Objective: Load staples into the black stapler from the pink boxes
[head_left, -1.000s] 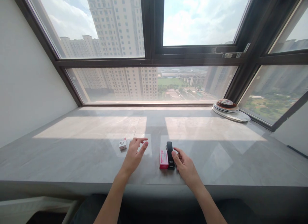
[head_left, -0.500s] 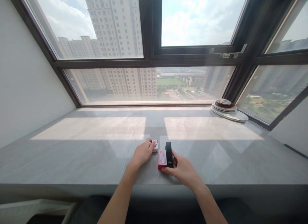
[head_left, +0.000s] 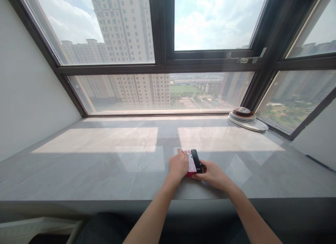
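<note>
A black stapler (head_left: 196,160) and a red-and-white box (head_left: 191,164) sit side by side on the grey stone sill. My right hand (head_left: 214,174) grips this pair from the right, its thumb at the box's near end and its fingers along the stapler. From the other side, my left hand (head_left: 178,164) is closed around a smaller red-and-white box (head_left: 187,152), pressed close to the larger box's left side. Most of the smaller box is hidden behind my left fingers, so I cannot tell whether the two boxes touch.
A stack of round plates or mats (head_left: 244,117) lies in the far right corner by the window frame (head_left: 204,67). The sill's front edge (head_left: 105,201) runs just before my legs. A white wall (head_left: 34,90) bounds the left side.
My left hand has carried the smaller box right, up to the larger box. My right hand, the stapler and the larger box have shifted right and slightly away, turning a little.
</note>
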Tool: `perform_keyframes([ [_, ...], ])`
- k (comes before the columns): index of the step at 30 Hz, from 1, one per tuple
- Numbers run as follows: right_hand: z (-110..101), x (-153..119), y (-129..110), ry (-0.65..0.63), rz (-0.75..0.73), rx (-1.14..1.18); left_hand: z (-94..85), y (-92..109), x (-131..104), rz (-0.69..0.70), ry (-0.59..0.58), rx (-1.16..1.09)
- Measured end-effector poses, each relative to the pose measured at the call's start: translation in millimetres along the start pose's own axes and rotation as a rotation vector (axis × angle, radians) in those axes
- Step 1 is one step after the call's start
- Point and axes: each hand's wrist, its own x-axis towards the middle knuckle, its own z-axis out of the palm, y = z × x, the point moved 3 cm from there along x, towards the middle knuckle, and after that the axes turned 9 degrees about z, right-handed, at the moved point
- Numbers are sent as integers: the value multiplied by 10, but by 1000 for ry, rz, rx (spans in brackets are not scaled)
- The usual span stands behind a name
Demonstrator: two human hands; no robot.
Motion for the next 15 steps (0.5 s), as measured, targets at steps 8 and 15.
perform_keyframes([
  [8,-1223,116,639,-66,122,101,562,1179,660,75,-113,-184],
  [15,-1848,59,874,18,241,33,866,1746,884,117,-188,-315],
])
